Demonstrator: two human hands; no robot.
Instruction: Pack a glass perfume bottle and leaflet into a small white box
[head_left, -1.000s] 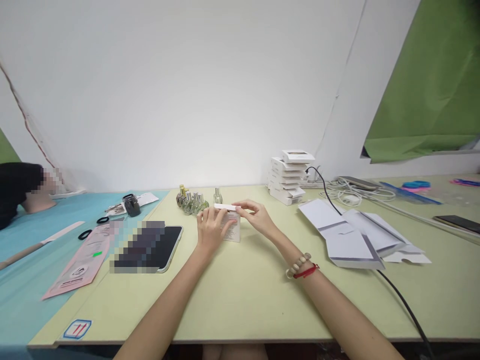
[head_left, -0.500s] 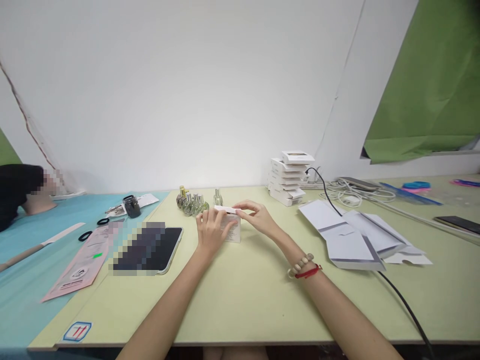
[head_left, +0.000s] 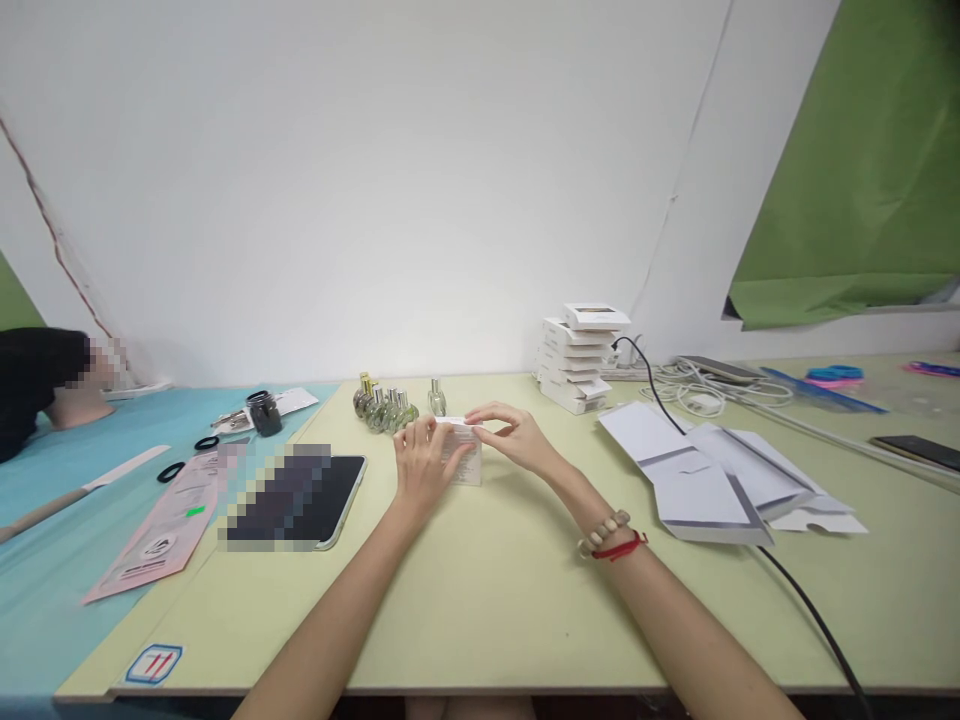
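Note:
A small white carton (head_left: 470,466) with fine print stands upright on the pale yellow table. My left hand (head_left: 422,460) is wrapped round its left side, fingers over the upper edge and thumb across the front. At the carton's top right, my right hand (head_left: 517,437) pinches the edge of the lid between thumb and fingers. The lid lies nearly flat on top. Just behind, a single glass bottle (head_left: 436,398) with a silver cap stands alone, and several similar bottles (head_left: 386,410) cluster to the left. The inside of the carton is hidden.
Several white boxes (head_left: 576,355) are stacked by the wall. Flattened cartons (head_left: 705,480) and a black cable (head_left: 806,600) lie to the right, beyond them white cords (head_left: 694,390). On the left are a tablet (head_left: 341,495), a pink packet (head_left: 165,530), a knife (head_left: 127,467) and a jar (head_left: 262,412).
The carton's lid, tilted up a little before, has come down flat under my fingers. Both hands have stayed in nearly the same place.

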